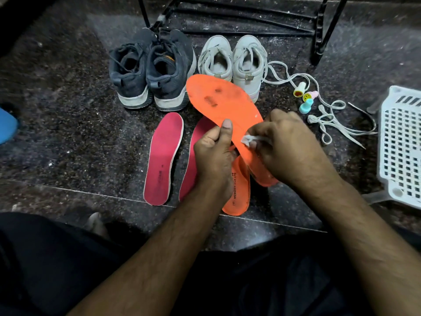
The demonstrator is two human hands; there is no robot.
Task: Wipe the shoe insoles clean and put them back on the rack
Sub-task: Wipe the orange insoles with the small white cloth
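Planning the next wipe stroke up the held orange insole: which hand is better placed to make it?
Right hand: it already pinches the white wipe against the orange insole, while the left hand grips it steady.

Stained orange insole (218,99) tilted aloft above its mate (238,190); two pink insoles (163,156) flat on floor.

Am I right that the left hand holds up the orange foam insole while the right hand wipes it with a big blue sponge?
Not quite. The right hand wipes with a small white wipe, not a blue sponge; the head view shows it. The left hand does hold up the orange foam insole.
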